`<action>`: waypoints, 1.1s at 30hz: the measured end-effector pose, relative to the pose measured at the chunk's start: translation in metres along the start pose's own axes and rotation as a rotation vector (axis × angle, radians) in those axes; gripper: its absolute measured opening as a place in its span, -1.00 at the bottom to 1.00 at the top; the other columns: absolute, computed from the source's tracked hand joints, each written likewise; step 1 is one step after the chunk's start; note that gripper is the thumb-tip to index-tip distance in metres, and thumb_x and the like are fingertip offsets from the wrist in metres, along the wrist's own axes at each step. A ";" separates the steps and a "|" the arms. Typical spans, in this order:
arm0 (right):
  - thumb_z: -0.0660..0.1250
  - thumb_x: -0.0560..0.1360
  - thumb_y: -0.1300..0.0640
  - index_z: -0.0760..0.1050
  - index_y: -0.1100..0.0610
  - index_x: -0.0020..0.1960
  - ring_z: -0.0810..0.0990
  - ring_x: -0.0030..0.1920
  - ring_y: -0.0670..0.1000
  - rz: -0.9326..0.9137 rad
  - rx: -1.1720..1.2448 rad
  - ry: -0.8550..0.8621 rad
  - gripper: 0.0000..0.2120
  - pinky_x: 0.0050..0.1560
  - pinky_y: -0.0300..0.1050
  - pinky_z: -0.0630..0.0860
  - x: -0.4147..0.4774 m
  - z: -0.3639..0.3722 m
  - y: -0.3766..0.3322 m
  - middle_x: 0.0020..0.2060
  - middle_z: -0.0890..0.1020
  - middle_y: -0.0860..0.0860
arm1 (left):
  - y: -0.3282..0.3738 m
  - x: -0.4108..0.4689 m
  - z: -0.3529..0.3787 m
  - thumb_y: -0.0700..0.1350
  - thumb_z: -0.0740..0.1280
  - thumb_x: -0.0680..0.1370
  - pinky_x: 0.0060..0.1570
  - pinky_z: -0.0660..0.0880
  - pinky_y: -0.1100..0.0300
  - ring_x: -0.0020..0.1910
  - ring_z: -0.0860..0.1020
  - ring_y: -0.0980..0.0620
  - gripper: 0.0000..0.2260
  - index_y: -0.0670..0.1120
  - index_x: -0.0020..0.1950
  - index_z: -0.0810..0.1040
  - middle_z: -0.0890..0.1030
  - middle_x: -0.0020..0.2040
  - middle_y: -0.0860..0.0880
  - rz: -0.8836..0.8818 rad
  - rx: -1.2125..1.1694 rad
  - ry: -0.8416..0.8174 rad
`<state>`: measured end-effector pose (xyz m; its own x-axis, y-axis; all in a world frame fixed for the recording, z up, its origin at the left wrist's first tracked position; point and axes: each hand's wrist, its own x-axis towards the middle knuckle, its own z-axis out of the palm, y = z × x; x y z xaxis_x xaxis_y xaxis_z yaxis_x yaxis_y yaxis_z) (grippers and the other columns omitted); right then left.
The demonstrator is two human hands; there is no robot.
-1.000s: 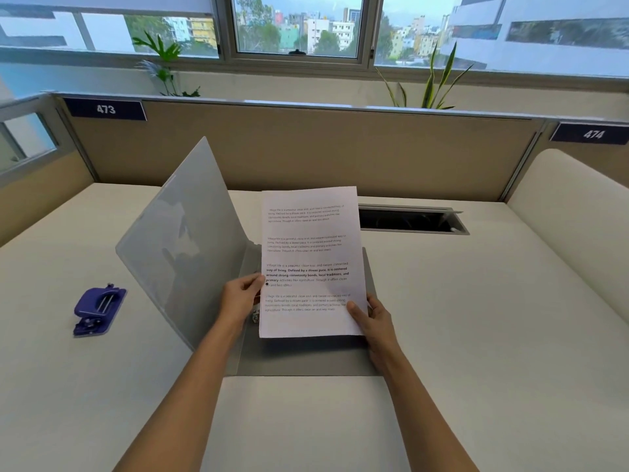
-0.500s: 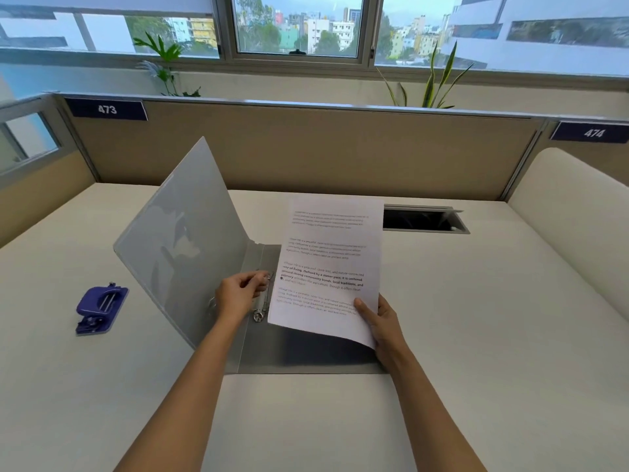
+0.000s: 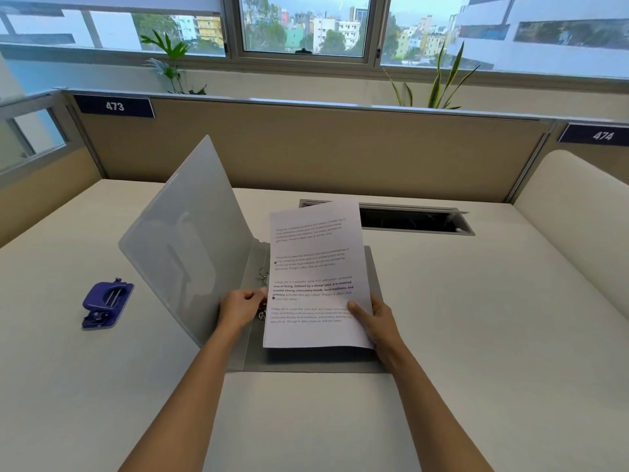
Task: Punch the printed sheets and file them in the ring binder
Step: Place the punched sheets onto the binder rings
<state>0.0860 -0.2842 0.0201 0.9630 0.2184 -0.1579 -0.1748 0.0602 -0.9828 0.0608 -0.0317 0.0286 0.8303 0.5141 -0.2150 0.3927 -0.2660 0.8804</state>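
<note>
A grey ring binder [image 3: 316, 364] lies open on the desk, its translucent front cover [image 3: 190, 233] standing tilted up to the left. The printed sheets [image 3: 315, 277], with two punched holes on their left edge, hover over the binder's right half. My right hand [image 3: 374, 318] grips their lower right corner. My left hand [image 3: 241, 308] pinches at the metal rings [image 3: 262, 274] beside the sheets' left edge. A blue hole punch [image 3: 105, 303] sits on the desk far to the left.
A beige partition [image 3: 306, 148] closes off the back of the white desk [image 3: 476, 335]. An open cable slot [image 3: 408, 219] lies behind the sheets. A rounded cream divider [image 3: 575, 216] rises on the right.
The left hand let go of the sheets and went to the rings. The right hand swung the sheets right, then brought them back down toward the rings.
</note>
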 end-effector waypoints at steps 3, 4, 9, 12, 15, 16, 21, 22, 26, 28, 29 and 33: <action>0.34 0.50 0.10 0.45 -0.01 0.21 0.67 -0.06 0.02 -0.007 -0.013 -0.007 -0.72 -0.13 -0.18 0.63 0.000 0.003 -0.001 0.03 0.65 -0.02 | -0.001 -0.001 -0.002 -0.01 0.31 0.54 -0.06 0.47 0.15 -0.09 0.58 -0.07 -0.72 -0.20 0.05 0.65 0.68 -0.01 -0.17 -0.005 0.038 -0.036; 0.34 0.50 0.10 0.45 -0.01 0.20 0.68 -0.06 0.03 -0.013 -0.018 -0.009 -0.72 -0.13 -0.17 0.63 0.000 0.004 -0.001 0.03 0.65 -0.02 | -0.002 -0.001 -0.003 -0.03 0.31 0.54 0.02 0.50 0.10 -0.02 0.60 -0.09 -0.73 -0.19 0.09 0.64 0.68 0.02 -0.16 -0.004 0.031 -0.055; 0.34 0.51 0.11 0.48 -0.07 0.12 0.69 -0.07 0.03 -0.026 -0.009 -0.034 -0.79 -0.12 -0.13 0.63 -0.004 0.004 -0.003 0.02 0.67 -0.04 | -0.003 -0.002 -0.003 -0.11 0.32 0.54 -0.01 0.49 0.13 -0.09 0.57 -0.04 -0.78 -0.20 0.09 0.63 0.67 -0.04 -0.12 -0.001 0.034 -0.072; 0.35 0.50 0.13 0.50 -0.02 0.12 0.69 -0.06 0.04 -0.036 0.005 -0.054 -0.80 -0.09 -0.11 0.63 -0.007 0.003 -0.005 0.03 0.67 -0.01 | -0.001 -0.004 -0.003 -0.13 0.33 0.53 -0.14 0.41 0.21 -0.23 0.50 0.02 -0.85 -0.17 -0.01 0.63 0.61 -0.20 -0.07 -0.010 0.034 -0.061; 0.35 0.50 0.13 0.49 0.03 0.16 0.69 -0.06 0.05 -0.019 0.018 -0.048 -0.76 -0.11 -0.12 0.63 -0.008 0.003 -0.006 0.05 0.66 0.03 | -0.001 -0.003 -0.004 -0.13 0.34 0.52 -0.20 0.40 0.22 -0.28 0.47 0.02 -0.88 -0.15 -0.07 0.64 0.58 -0.30 -0.03 -0.020 0.015 -0.072; 0.35 0.50 0.14 0.49 0.04 0.17 0.69 -0.06 0.05 -0.013 0.025 -0.046 -0.75 -0.11 -0.12 0.63 -0.008 0.003 -0.006 0.05 0.66 0.03 | 0.000 -0.002 -0.004 -0.13 0.35 0.52 -0.23 0.40 0.22 -0.29 0.47 0.02 -0.89 -0.14 -0.09 0.63 0.58 -0.32 -0.02 -0.025 0.013 -0.078; 0.35 0.50 0.13 0.49 0.04 0.15 0.69 -0.06 0.08 -0.002 0.045 -0.042 -0.77 -0.12 -0.11 0.63 -0.008 0.001 -0.006 0.03 0.67 0.04 | 0.005 -0.001 -0.005 -0.13 0.37 0.50 -0.09 0.47 0.18 -0.22 0.52 -0.01 -0.91 -0.13 -0.13 0.63 0.63 -0.22 -0.09 -0.038 0.055 -0.103; 0.35 0.50 0.13 0.50 0.04 0.14 0.69 -0.08 0.06 -0.002 0.047 -0.035 -0.78 -0.13 -0.12 0.63 -0.008 0.001 -0.006 0.03 0.67 0.04 | 0.005 0.001 -0.005 -0.13 0.38 0.49 -0.01 0.50 0.14 -0.18 0.55 -0.03 -0.90 -0.15 -0.11 0.64 0.65 -0.18 -0.12 -0.044 0.059 -0.105; 0.36 0.49 0.13 0.50 0.07 0.16 0.69 -0.07 0.08 -0.003 0.034 -0.012 -0.75 -0.10 -0.09 0.63 -0.007 0.000 -0.004 0.04 0.67 0.05 | 0.008 0.004 -0.005 -0.12 0.41 0.47 0.07 0.53 0.08 -0.13 0.59 -0.07 -0.86 -0.19 -0.11 0.66 0.67 -0.14 -0.16 -0.065 0.095 -0.123; 0.36 0.49 0.13 0.50 0.09 0.16 0.69 -0.08 0.08 -0.001 0.036 -0.011 -0.75 -0.11 -0.09 0.63 -0.007 -0.001 -0.003 0.02 0.68 0.06 | 0.010 0.005 -0.005 -0.13 0.41 0.47 -0.14 0.49 0.19 -0.24 0.54 -0.01 -0.87 -0.16 -0.22 0.64 0.63 -0.25 -0.12 -0.060 0.139 -0.130; 0.36 0.49 0.13 0.51 0.09 0.16 0.69 -0.07 0.08 -0.003 0.031 -0.015 -0.75 -0.09 -0.08 0.63 -0.006 -0.002 -0.003 0.03 0.68 0.06 | 0.011 0.004 -0.003 -0.15 0.42 0.47 -0.25 0.42 0.23 -0.30 0.49 0.03 -0.88 -0.15 -0.26 0.62 0.60 -0.30 -0.08 -0.057 0.164 -0.137; 0.35 0.51 0.15 0.50 0.07 0.21 0.68 -0.01 0.08 -0.016 -0.028 -0.060 -0.72 -0.02 -0.05 0.62 -0.007 -0.002 -0.002 0.06 0.67 0.04 | 0.010 -0.001 0.002 -0.25 0.45 0.42 -0.39 0.34 0.32 -0.38 0.45 0.14 -0.81 -0.10 -0.32 0.50 0.54 -0.31 0.00 -0.054 0.194 -0.150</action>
<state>0.0805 -0.2878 0.0232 0.9514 0.2758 -0.1369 -0.1528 0.0371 -0.9876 0.0652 -0.0370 0.0369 0.8497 0.4091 -0.3328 0.4947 -0.3999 0.7716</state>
